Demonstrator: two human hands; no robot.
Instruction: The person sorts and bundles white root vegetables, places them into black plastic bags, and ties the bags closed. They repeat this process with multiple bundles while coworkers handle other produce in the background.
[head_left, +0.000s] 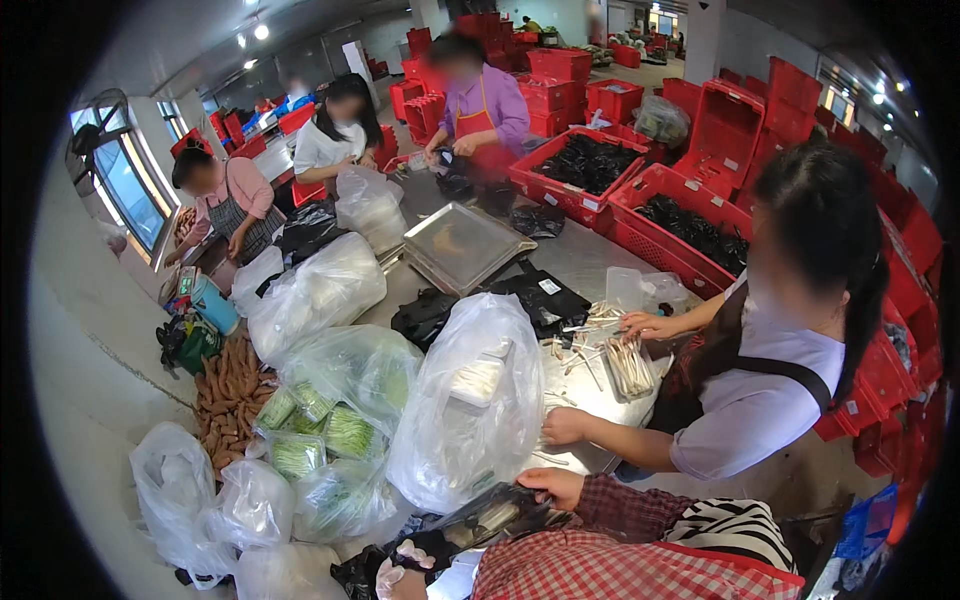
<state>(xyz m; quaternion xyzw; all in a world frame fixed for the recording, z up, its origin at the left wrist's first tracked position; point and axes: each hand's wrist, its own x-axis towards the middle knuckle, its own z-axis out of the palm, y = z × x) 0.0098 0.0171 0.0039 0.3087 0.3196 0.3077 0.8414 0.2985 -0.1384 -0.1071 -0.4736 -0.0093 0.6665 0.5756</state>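
At the lower edge, my right hand grips the edge of a dark, glossy plastic bag with pale contents. My left hand, partly cut off by the frame and beside a frilly pale cuff, is near black plastic; its fingers are hidden. A large clear plastic bag stands just beyond the bag, with a white tray of pale stalks inside. To its left lie clear packs of green vegetable stalks. On the right, a co-worker's hand is at a clear tray of thin pale mushrooms.
Loose mushrooms lie on the metal table. Black bags and a metal scale platform are farther back. Red crates hold black bags. Carrot-like roots are heaped left. Several co-workers stand around; one is close at right.
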